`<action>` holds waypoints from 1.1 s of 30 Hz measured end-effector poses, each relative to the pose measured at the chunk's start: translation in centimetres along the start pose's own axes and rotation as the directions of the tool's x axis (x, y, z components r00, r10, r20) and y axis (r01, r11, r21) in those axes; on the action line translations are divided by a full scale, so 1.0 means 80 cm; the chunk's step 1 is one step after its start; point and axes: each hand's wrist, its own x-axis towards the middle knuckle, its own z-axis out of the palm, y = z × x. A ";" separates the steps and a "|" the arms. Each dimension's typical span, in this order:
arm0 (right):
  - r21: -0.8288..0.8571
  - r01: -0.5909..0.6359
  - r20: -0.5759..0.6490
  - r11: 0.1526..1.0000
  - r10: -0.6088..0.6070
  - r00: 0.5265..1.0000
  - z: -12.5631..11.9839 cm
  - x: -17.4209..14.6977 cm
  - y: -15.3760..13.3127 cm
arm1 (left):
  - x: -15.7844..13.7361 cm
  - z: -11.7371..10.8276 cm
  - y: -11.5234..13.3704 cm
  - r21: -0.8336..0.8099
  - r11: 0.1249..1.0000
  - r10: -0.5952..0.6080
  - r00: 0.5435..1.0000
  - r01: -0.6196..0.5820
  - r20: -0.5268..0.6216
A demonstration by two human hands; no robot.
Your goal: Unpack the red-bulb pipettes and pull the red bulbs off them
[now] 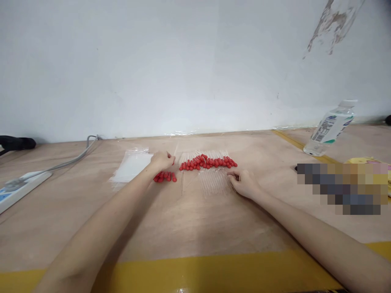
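My left hand (162,161) is closed in a pinch, with a bit of red showing at its fingertips, apparently a red rubber bulb. Just below it lies a small pile of loose red rubber bulbs (167,176). To its right, a row of droppers (210,162) lies with red bulbs towards me and thin clear tubes pointing to the wall. Nearer to me is a bed of clear thin tubes (214,183) without bulbs. My right hand (244,183) rests at their right end, thumb and fingers closed; whatever they grip is too small to make out.
Clear zip bags with white sheets (130,167) lie left of my left hand. A power strip (27,189) with a grey cable sits far left. A plastic bottle (330,128) stands back right, near a blurred-out patch (342,187). Yellow tape (214,266) runs along the front edge.
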 end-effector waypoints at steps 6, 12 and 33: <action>-0.005 -0.002 -0.029 1.000 0.002 1.000 0.005 0.007 -0.008 | -0.048 0.011 -0.014 -0.007 0.953 0.280 0.892 -0.302 -0.354; 0.006 -0.011 -0.042 1.000 0.012 0.999 0.010 0.012 -0.009 | -0.091 0.046 -0.032 -0.040 0.867 0.439 0.798 -0.497 -0.413; 0.152 -0.082 -0.070 0.985 0.093 0.993 0.006 0.013 0.001 | -0.102 0.074 -0.040 -0.075 0.729 0.556 0.653 -0.680 -0.515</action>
